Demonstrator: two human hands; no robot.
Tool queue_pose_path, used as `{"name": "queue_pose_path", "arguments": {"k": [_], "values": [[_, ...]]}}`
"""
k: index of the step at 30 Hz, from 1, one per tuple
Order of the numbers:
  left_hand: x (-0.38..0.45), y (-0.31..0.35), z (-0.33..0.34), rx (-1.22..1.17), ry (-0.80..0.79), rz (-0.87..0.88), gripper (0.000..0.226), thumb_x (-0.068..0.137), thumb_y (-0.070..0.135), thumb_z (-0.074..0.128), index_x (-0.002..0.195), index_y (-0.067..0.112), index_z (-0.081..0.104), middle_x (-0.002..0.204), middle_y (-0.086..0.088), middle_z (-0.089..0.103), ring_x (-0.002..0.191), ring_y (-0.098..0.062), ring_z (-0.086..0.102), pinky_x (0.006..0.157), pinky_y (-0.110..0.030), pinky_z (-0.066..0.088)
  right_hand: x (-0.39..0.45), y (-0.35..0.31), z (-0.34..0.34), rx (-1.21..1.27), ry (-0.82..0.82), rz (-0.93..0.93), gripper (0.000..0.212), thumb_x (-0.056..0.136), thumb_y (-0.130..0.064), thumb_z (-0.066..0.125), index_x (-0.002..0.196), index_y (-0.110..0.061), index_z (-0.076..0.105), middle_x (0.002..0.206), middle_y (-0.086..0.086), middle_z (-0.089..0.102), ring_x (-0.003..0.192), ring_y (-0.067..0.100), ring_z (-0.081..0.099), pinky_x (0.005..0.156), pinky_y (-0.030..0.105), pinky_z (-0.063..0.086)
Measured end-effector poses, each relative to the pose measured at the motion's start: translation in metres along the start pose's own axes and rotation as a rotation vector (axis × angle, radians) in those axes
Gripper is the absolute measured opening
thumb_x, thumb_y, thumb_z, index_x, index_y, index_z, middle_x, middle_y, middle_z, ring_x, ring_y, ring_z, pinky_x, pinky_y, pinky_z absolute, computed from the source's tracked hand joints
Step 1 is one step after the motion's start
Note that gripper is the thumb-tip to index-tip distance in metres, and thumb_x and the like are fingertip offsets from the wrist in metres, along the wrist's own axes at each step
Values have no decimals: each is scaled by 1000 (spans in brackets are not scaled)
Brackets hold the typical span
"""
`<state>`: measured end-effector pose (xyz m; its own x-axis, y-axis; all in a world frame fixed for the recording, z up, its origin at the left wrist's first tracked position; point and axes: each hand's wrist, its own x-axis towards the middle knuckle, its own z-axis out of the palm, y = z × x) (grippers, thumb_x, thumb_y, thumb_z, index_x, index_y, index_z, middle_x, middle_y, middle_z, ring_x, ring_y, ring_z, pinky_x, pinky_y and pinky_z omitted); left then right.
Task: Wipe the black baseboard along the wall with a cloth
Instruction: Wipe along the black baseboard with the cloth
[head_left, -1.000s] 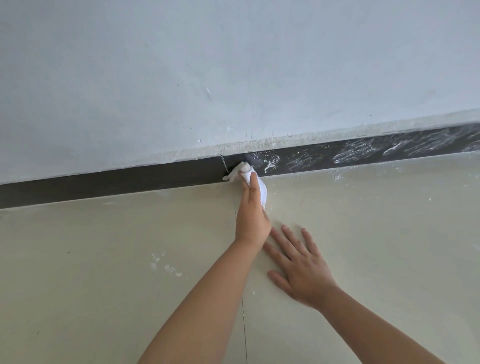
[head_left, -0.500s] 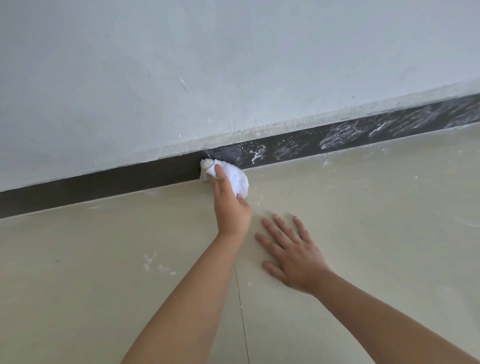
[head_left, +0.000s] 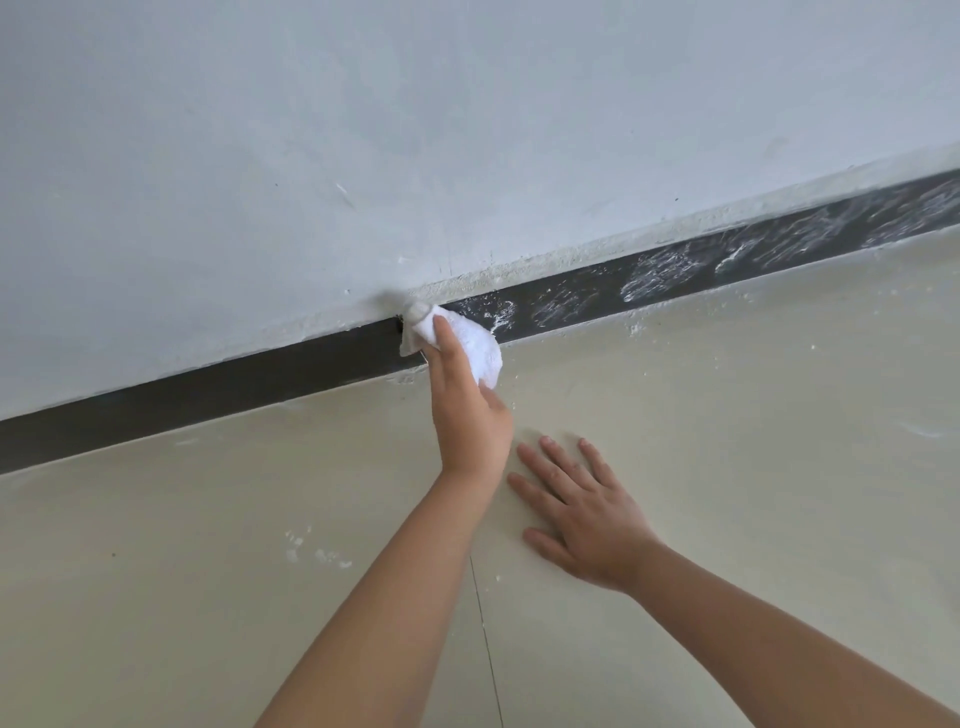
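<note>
A black baseboard (head_left: 208, 400) runs along the foot of the pale wall, rising to the right. Its left stretch is plain black, while its right stretch (head_left: 660, 273) carries white smears. My left hand (head_left: 470, 415) grips a bunched white cloth (head_left: 475, 343). An outstretched finger presses the cloth against the baseboard's top edge, where the clean and smeared stretches meet. My right hand (head_left: 587, 519) lies flat on the floor with its fingers spread, just right of my left wrist.
The grey-white wall (head_left: 467, 130) fills the upper half, with a rough plaster line above the baseboard. The beige floor (head_left: 753, 415) has white specks (head_left: 317, 551) and dust near the baseboard. A thin tile joint (head_left: 485, 634) runs toward me.
My left hand has slid the cloth slightly left and up to the baseboard's top edge, and more of the cloth shows. My right hand stays flat on the floor.
</note>
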<state>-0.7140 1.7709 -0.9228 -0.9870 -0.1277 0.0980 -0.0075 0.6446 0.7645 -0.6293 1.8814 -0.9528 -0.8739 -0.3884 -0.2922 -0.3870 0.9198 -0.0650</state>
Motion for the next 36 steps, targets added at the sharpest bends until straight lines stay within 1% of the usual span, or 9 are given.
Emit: {"name": "queue_pose_path", "arguments": {"k": [3,6,9,17,20,23,26,31,36], "values": [[2,14,14,6,-80,50,73,78,-16,38,141,12,15,149,-18,20,122,-34,42,76,-9,27,1,1,-1,-8,14,-7,56,80,-47,28,114,-23,65,123,2,61,113,23,57,103,41,8],[-1,11,25,33,-249,79,76,79,-16,35,142,19,12,153,-8,12,121,-30,43,70,-13,28,0,1,-1,-32,20,-14,56,80,-46,29,114,-21,65,121,3,63,112,24,59,104,40,8],[-4,-2,23,82,-376,33,72,82,-13,37,143,15,10,153,-5,14,130,-26,34,84,-17,28,-4,3,0,-39,4,-21,55,81,-46,28,113,-21,66,121,3,63,111,23,59,104,39,8],[1,-23,-12,45,-86,144,68,78,-19,42,138,2,16,145,-23,27,131,-39,33,90,-4,17,-41,50,3,-4,55,106,74,97,-42,0,110,-12,67,123,12,60,110,34,58,105,44,12],[1,-17,-4,45,-110,116,69,79,-18,40,140,5,16,149,-19,19,134,-33,28,86,5,13,-46,69,6,44,29,269,77,96,-46,1,111,-9,66,124,16,58,114,38,54,102,55,30],[-1,-1,17,27,-135,88,72,77,-18,37,140,8,14,149,-21,16,127,-35,37,74,-7,23,-49,78,10,123,51,362,78,92,-55,3,121,-9,60,134,17,50,125,39,41,100,56,20],[-3,13,36,9,-174,53,75,77,-18,36,140,13,8,150,-19,14,120,-36,43,65,-15,25,-50,79,13,114,75,401,79,94,-51,0,114,-9,64,127,18,56,114,41,53,103,54,26],[-6,34,55,62,-363,128,77,75,-16,37,143,12,13,153,-10,9,116,-37,45,73,-37,41,-48,78,15,131,92,407,79,94,-51,-1,116,-10,63,127,17,56,116,39,52,102,50,26],[-18,28,38,35,-255,155,73,77,-17,37,137,15,12,149,-17,18,119,-36,44,79,-26,37,-48,79,16,131,113,386,79,94,-50,-1,115,-9,63,126,18,56,114,41,53,93,58,28]]}}
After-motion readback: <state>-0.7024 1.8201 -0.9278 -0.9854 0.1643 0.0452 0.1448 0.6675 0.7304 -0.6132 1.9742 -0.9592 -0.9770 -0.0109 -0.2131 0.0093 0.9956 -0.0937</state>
